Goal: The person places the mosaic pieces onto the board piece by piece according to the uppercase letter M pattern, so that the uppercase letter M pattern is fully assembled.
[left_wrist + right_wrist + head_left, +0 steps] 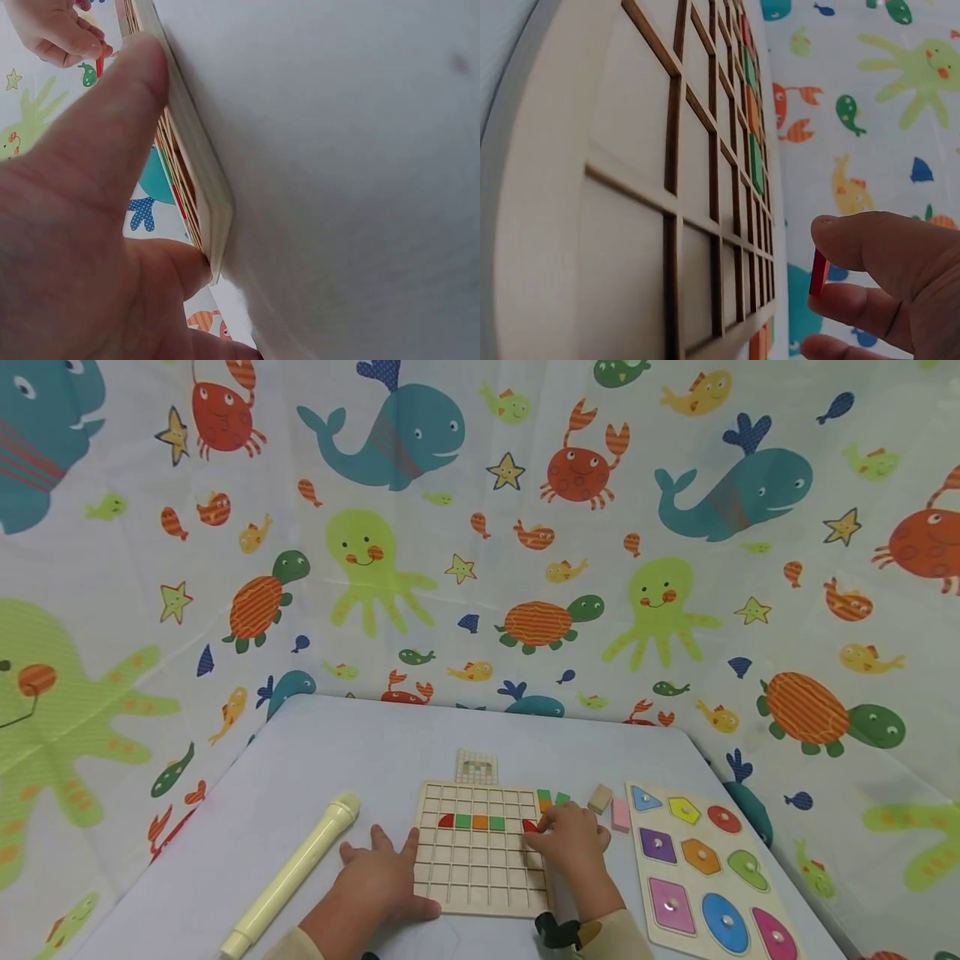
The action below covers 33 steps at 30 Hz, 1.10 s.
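A wooden grid board (480, 877) lies on the white table, with a row of a red piece (447, 821), a green piece (462, 822), an orange piece (480, 822) and another green piece (497, 823) in its cells. My right hand (573, 843) pinches a red piece (819, 273) between thumb and finger above the board's right side. Fingers spread, my left hand (378, 877) rests at the board's left edge; its thumb and a finger touch the board's side (196, 161) in the left wrist view.
Left lies a pale yellow stick (292, 868). A small pattern card (477, 767) sits behind the board. Green and orange pieces (544, 800), a tan block (600, 798) and a pink block (620, 815) lie at the back right. A shape puzzle board (697, 877) is at the right.
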Available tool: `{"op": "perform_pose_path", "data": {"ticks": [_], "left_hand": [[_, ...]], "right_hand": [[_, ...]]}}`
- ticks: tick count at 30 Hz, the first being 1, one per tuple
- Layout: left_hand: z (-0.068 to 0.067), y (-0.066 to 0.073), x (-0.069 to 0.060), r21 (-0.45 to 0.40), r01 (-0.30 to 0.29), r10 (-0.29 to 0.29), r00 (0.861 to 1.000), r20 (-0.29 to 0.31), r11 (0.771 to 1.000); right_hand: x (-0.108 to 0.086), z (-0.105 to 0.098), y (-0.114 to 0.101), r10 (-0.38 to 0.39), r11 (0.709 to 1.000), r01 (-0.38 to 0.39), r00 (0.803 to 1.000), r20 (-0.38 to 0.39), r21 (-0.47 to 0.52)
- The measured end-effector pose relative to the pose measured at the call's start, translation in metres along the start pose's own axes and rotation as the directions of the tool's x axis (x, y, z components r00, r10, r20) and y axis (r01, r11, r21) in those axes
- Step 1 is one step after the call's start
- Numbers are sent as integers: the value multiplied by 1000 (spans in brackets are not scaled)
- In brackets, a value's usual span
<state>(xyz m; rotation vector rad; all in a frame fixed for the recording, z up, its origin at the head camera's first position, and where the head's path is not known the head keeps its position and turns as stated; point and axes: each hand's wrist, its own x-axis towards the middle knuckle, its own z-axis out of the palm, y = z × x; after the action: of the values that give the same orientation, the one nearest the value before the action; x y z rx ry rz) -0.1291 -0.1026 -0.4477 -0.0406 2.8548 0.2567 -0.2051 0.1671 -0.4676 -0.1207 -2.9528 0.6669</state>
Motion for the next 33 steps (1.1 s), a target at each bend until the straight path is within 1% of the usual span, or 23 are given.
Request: {"op": "perform_pose_path", "data": {"ticks": [4, 9, 13, 19, 23, 28, 33], "left_hand": [[2, -1, 2, 2, -4, 4, 1000, 0, 1000], [3, 0, 4, 10, -4, 4, 1000, 5, 1000], [2, 0, 3, 6, 0, 0, 1000, 8, 1000], [2, 0, 3, 7, -1, 1, 1000, 1, 1000], [3, 0, 4, 10, 3, -3, 1000, 5, 1000], [3, 0, 5, 6, 9, -9, 1000, 6, 1000], [2, 1, 4, 11, 3, -3, 1000, 17, 1000]], "right_hand": [[2, 6, -9, 12, 999, -12, 1000, 2, 34], [4, 12, -14, 28, 997, -29, 1000, 12, 68], [5, 16, -18, 35, 999, -36, 999, 7, 37], [9, 17, -25, 50, 998, -50, 999, 3, -43], [12, 18, -29, 47, 995, -45, 999, 18, -91], [16, 19, -32, 30, 992, -26, 999, 28, -126], [17, 21, -33, 17, 987, -11, 999, 33, -163]]}}
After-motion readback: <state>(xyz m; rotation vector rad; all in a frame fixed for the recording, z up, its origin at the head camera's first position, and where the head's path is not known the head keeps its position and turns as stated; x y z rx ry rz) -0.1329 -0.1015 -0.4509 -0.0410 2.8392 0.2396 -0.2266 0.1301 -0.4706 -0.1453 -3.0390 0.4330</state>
